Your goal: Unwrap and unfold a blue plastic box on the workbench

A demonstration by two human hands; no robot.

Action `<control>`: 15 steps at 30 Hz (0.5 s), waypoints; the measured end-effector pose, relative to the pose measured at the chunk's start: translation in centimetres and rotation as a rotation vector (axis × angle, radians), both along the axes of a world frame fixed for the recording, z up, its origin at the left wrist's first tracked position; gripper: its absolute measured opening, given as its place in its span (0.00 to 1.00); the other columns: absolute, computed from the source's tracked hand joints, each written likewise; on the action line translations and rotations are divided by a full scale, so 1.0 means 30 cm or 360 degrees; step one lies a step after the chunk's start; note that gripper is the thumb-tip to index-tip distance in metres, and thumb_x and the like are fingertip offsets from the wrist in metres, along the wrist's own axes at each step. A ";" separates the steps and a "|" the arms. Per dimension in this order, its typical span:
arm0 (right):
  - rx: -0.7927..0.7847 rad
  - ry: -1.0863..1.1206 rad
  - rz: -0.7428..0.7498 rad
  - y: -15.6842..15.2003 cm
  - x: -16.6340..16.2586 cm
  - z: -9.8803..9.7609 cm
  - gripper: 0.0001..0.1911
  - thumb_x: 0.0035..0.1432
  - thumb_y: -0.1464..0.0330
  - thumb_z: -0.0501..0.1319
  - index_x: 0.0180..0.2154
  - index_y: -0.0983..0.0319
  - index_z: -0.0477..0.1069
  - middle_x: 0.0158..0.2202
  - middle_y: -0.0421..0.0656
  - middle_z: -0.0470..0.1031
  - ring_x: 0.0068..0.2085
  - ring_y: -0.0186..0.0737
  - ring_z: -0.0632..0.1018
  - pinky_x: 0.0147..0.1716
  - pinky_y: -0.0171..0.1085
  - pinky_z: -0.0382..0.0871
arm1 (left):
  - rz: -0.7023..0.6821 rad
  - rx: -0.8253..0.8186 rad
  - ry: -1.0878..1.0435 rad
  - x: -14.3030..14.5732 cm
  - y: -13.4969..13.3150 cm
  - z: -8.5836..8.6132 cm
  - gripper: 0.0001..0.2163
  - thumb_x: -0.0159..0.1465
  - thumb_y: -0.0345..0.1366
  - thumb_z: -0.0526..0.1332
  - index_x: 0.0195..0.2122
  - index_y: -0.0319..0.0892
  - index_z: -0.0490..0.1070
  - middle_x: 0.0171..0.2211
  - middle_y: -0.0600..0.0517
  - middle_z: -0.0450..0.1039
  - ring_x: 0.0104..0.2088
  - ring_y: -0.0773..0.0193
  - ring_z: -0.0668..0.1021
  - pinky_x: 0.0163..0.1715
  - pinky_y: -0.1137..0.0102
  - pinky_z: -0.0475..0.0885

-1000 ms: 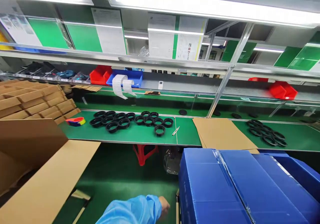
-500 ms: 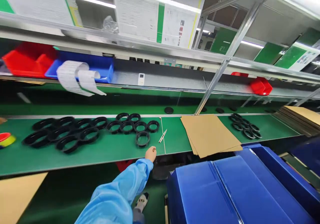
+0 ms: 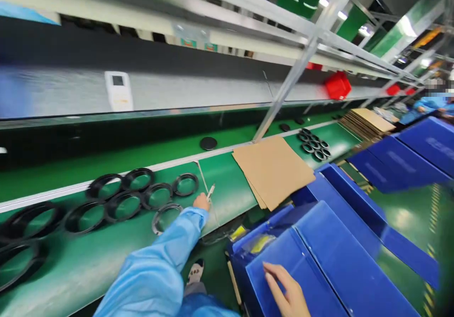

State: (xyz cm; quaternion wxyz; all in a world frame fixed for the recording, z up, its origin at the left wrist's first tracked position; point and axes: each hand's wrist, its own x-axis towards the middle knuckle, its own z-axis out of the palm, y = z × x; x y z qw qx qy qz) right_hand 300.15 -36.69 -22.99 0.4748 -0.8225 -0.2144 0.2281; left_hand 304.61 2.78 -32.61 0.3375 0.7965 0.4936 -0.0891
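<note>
Tweezers [image 3: 211,192] lie on the green tabletop [image 3: 106,255] beside the black rings [image 3: 142,196], and our left hand [image 3: 202,201] touches their near end, grip hidden. Our right hand [image 3: 285,291] rests flat and released on the blue box [image 3: 319,260]; no writing reads clearly.

A single head-worn camera looks forward and down, tilted so the green surface [image 3: 106,255] runs slanting from lower left to upper right. It sits close over the person's own sleeve and hands, with the near blue crates [image 3: 319,260] at lower right. Farther off, the shelf frame [image 3: 283,90] and the line's far end recede to the upper right.
</note>
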 end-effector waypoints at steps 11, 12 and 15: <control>0.0416 -0.0136 -0.0090 0.180 0.135 0.084 0.24 0.67 0.57 0.56 0.59 0.61 0.70 0.57 0.51 0.73 0.57 0.45 0.74 0.59 0.45 0.70 | -0.0669 -0.0975 -0.1096 -0.123 -0.564 0.391 0.16 0.56 0.48 0.66 0.38 0.41 0.70 0.32 0.54 0.73 0.33 0.63 0.76 0.37 0.70 0.74; 0.0478 -0.0111 -0.0110 0.167 0.139 0.081 0.24 0.68 0.55 0.56 0.58 0.61 0.71 0.56 0.50 0.74 0.57 0.44 0.74 0.59 0.44 0.69 | -0.0741 -0.1019 -0.1114 -0.143 -0.645 0.414 0.16 0.56 0.48 0.66 0.37 0.41 0.71 0.33 0.52 0.74 0.34 0.62 0.76 0.38 0.68 0.74; 0.0592 0.0052 -0.0201 0.083 0.174 0.082 0.25 0.69 0.51 0.53 0.50 0.62 0.76 0.47 0.48 0.79 0.48 0.42 0.79 0.50 0.41 0.75 | -0.0812 -0.0960 -0.1135 -0.176 -0.821 0.441 0.19 0.57 0.48 0.64 0.43 0.40 0.73 0.39 0.47 0.77 0.39 0.59 0.78 0.43 0.64 0.75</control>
